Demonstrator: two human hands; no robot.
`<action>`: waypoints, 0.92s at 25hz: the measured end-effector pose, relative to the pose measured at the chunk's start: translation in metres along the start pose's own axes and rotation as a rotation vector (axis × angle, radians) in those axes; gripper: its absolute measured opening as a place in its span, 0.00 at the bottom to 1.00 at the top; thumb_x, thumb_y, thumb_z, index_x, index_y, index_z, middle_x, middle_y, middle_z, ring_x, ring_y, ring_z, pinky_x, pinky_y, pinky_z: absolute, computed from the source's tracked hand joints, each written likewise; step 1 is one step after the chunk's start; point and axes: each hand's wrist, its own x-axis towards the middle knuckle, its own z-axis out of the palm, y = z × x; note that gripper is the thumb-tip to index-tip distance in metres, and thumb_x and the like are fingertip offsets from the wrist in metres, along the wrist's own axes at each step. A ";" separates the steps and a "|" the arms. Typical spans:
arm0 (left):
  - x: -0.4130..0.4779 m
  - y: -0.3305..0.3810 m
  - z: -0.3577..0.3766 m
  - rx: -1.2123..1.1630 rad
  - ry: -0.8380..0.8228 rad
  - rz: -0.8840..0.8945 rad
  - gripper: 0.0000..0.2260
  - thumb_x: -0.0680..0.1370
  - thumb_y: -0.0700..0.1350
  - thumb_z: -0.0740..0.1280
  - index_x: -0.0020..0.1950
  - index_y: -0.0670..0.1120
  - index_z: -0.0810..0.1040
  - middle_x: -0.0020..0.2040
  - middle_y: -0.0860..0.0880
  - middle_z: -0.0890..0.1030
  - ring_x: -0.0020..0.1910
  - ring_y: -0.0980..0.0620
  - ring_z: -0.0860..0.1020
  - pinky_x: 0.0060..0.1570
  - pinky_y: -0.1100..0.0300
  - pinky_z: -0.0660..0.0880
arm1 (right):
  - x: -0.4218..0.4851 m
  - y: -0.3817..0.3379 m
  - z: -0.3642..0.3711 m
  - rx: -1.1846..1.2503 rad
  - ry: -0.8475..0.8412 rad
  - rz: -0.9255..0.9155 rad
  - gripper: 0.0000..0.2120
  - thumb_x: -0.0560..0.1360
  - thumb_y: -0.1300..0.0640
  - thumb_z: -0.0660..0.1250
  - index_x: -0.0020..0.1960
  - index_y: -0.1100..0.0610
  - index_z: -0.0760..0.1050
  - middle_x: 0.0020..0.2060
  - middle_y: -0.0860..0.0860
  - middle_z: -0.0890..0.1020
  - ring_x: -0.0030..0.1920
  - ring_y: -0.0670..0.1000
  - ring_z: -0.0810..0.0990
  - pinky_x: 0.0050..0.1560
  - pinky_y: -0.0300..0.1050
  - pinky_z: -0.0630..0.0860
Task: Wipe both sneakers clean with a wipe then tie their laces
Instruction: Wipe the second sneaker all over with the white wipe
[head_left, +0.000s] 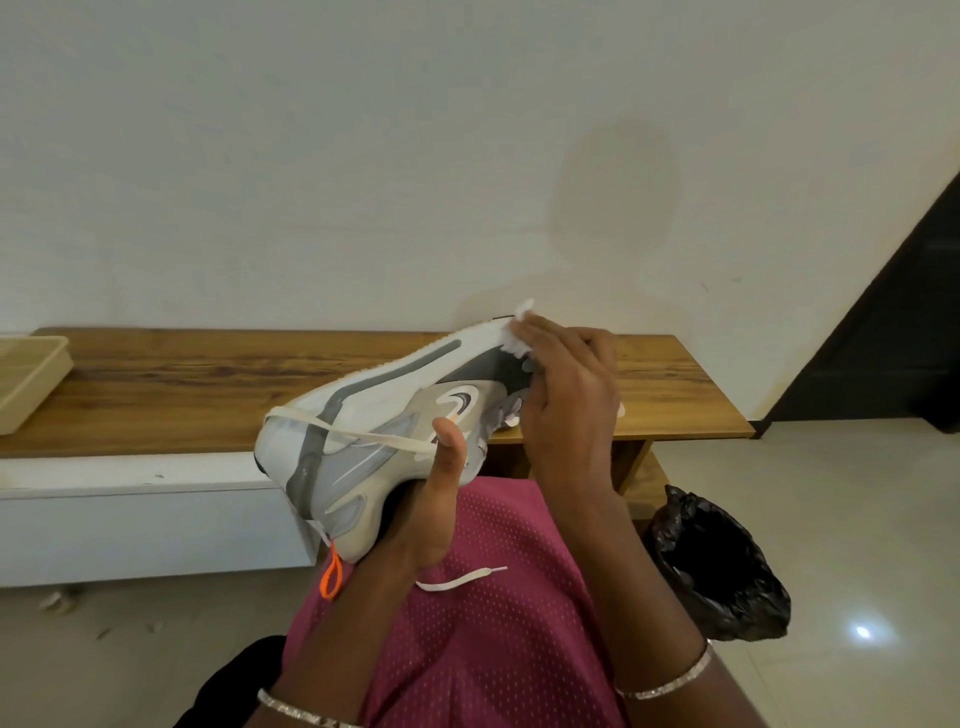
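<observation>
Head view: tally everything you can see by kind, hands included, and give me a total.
sneaker: 1
wipe: 1
hands: 2, left hand and right hand
bracelets: 2
beige tray: 1
black bag: 1
wooden bench: 1
Total: 9

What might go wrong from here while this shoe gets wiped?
The sneaker is held in the air mainly by the left hand, so the right hand pressing the wipe on its toe might tip it from the grip. The loose lace draped across its heel could snag a finger.
</observation>
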 end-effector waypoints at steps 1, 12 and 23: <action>0.000 0.000 -0.001 0.008 -0.030 0.018 0.68 0.49 0.87 0.56 0.80 0.49 0.54 0.80 0.49 0.57 0.79 0.47 0.56 0.77 0.42 0.54 | -0.005 -0.009 0.003 0.034 -0.024 -0.052 0.20 0.77 0.56 0.55 0.57 0.62 0.82 0.56 0.55 0.84 0.54 0.58 0.78 0.49 0.46 0.76; 0.001 0.000 -0.008 -0.048 0.069 0.064 0.71 0.43 0.86 0.58 0.80 0.50 0.55 0.79 0.48 0.60 0.78 0.47 0.60 0.77 0.42 0.56 | -0.002 0.019 -0.004 -0.056 0.031 -0.062 0.19 0.77 0.57 0.56 0.56 0.63 0.83 0.53 0.57 0.85 0.52 0.59 0.81 0.44 0.54 0.81; -0.006 0.009 -0.007 0.008 0.055 0.101 0.58 0.60 0.82 0.54 0.78 0.44 0.60 0.77 0.47 0.65 0.76 0.49 0.64 0.75 0.51 0.60 | -0.032 -0.010 -0.003 0.053 0.040 -0.200 0.22 0.85 0.53 0.54 0.52 0.64 0.84 0.50 0.58 0.84 0.52 0.56 0.82 0.50 0.47 0.80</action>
